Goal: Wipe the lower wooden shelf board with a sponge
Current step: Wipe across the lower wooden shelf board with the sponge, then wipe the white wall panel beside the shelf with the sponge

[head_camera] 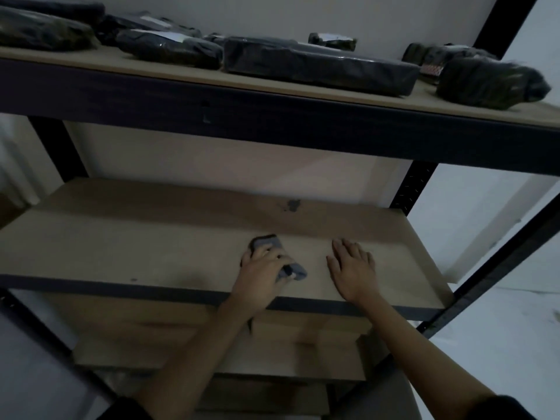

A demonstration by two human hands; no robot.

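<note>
Left hand [263,269] grips the grey sponge [274,256], pressing it onto the lower shelf board [121,237] near the front edge — right of centre. Right hand [353,269] lies flat, fingers straight, just beside. Dark stain [292,205] behind.

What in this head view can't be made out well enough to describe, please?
- Sponge, head view: its middle is covered by the left hand gripping it.
- Wrapped dark packages on the upper shelf: contents hidden by wrapping, dim light and blur.
- Dark mark on the lower shelf board: too small to tell stain from damage.
</note>
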